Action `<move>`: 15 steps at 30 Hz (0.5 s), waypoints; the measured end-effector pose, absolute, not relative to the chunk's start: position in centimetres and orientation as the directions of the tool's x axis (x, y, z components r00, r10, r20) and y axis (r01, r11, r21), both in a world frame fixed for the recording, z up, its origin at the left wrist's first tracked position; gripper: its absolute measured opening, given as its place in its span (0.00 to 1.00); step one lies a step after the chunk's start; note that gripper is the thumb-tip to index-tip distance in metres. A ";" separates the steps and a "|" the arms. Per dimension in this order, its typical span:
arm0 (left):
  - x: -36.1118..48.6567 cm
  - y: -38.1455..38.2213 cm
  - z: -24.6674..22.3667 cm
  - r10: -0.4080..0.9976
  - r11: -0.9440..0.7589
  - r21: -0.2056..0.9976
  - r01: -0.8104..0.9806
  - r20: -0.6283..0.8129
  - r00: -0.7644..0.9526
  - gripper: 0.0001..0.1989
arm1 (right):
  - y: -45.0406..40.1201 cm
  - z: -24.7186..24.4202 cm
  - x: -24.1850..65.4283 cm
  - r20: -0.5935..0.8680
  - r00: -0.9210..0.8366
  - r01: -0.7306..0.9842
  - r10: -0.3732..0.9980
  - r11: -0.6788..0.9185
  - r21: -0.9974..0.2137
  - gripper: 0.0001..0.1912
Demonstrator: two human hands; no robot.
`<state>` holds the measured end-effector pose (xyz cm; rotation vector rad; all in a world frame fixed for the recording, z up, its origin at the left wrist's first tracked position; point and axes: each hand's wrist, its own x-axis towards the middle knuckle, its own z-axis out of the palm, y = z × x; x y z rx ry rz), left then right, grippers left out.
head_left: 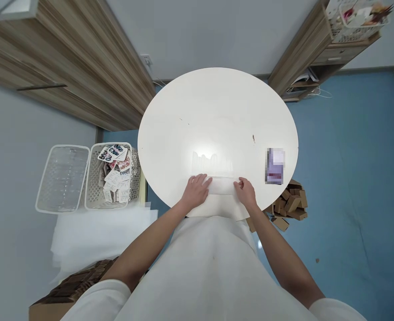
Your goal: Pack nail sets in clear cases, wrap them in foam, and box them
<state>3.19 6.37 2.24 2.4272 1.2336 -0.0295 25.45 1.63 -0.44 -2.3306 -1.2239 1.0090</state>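
On the near edge of the white oval table lies a thin white packing sheet (221,185), folded over into a flat strip. Its lower part reaches toward my body past the table edge. My left hand (197,191) grips the left end of the strip, fingers bent over it with the thumb near the fold. At the right end, my right hand (244,191) has thumb and fingers closed on the sheet's edge. Whether anything is wrapped inside the fold cannot be seen.
The oval table (217,102) has a blurred-out purple item (275,166) at its right. Left stands a white basket (93,196) of printed cards, beside loose white sheets (100,236). Small cardboard boxes (292,203) sit low on the right; flattened cardboard (73,285) is stacked lower left.
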 end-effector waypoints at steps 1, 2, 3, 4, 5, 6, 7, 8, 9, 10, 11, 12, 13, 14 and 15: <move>3.6 5.9 2.0 0.755 -0.533 0.346 0.772 -0.217 0.618 0.23 | 1.4 -0.6 25.2 -0.457 0.365 0.580 0.811 -0.582 -0.570 0.26; 3.9 5.6 1.7 0.755 -0.528 0.340 0.778 -0.232 0.613 0.23 | 1.4 -0.8 24.9 -0.470 0.347 0.580 0.811 -0.580 -0.572 0.26; 4.0 5.3 1.4 0.761 -0.517 0.336 0.787 -0.240 0.602 0.23 | 1.3 -0.9 24.5 -0.478 0.335 0.582 0.812 -0.577 -0.573 0.25; 4.1 5.2 1.0 0.770 -0.504 0.337 0.795 -0.242 0.591 0.23 | 1.3 -1.0 24.1 -0.479 0.330 0.585 0.814 -0.574 -0.573 0.24; 4.1 5.1 0.8 0.774 -0.497 0.343 0.797 -0.239 0.586 0.23 | 1.3 -1.0 23.7 -0.472 0.333 0.591 0.816 -0.570 -0.570 0.23; 4.1 5.1 0.6 0.776 -0.496 0.351 0.794 -0.233 0.587 0.23 | 1.2 -1.0 23.3 -0.455 0.342 0.601 0.822 -0.564 -0.566 0.21; 4.0 5.1 0.5 0.773 -0.500 0.359 0.788 -0.225 0.593 0.23 | 1.1 -1.0 22.9 -0.429 0.355 0.614 0.831 -0.553 -0.563 0.20; 3.9 5.0 0.4 0.767 -0.508 0.367 0.779 -0.219 0.603 0.23 | 0.8 -1.0 22.6 -0.394 0.368 0.627 0.842 -0.538 -0.563 0.20; 3.7 4.8 0.4 0.759 -0.517 0.376 0.770 -0.214 0.614 0.24 | 0.3 -0.9 22.3 -0.361 0.373 0.635 0.855 -0.519 -0.572 0.20; 3.6 4.6 0.4 0.751 -0.525 0.384 0.760 -0.211 0.626 0.24 | -0.2 -0.8 22.0 -0.337 0.371 0.629 0.866 -0.501 -0.595 0.20; 3.5 4.2 0.3 0.744 -0.531 0.393 0.750 -0.206 0.635 0.24 | -0.8 -0.8 21.8 -0.329 0.366 0.606 0.870 -0.492 -0.626 0.21; 3.5 3.7 0.3 0.740 -0.537 0.401 0.742 -0.199 0.642 0.25 | -1.5 -0.8 21.6 -0.343 0.369 0.565 0.864 -0.501 -0.655 0.21; 3.5 3.2 0.2 0.738 -0.540 0.407 0.736 -0.190 0.647 0.25 | -2.2 -0.8 21.5 -0.370 0.388 0.509 0.844 -0.531 -0.677 0.22; 3.6 2.6 0.1 0.739 -0.543 0.413 0.731 -0.179 0.650 0.24 | -2.9 -0.7 21.5 -0.408 0.415 0.437 0.813 -0.572 -0.694 0.23; 3.7 2.1 0.0 0.739 -0.547 0.418 0.725 -0.167 0.653 0.24 | -3.5 -0.7 21.5 -0.452 0.442 0.351 0.775 -0.613 -0.708 0.24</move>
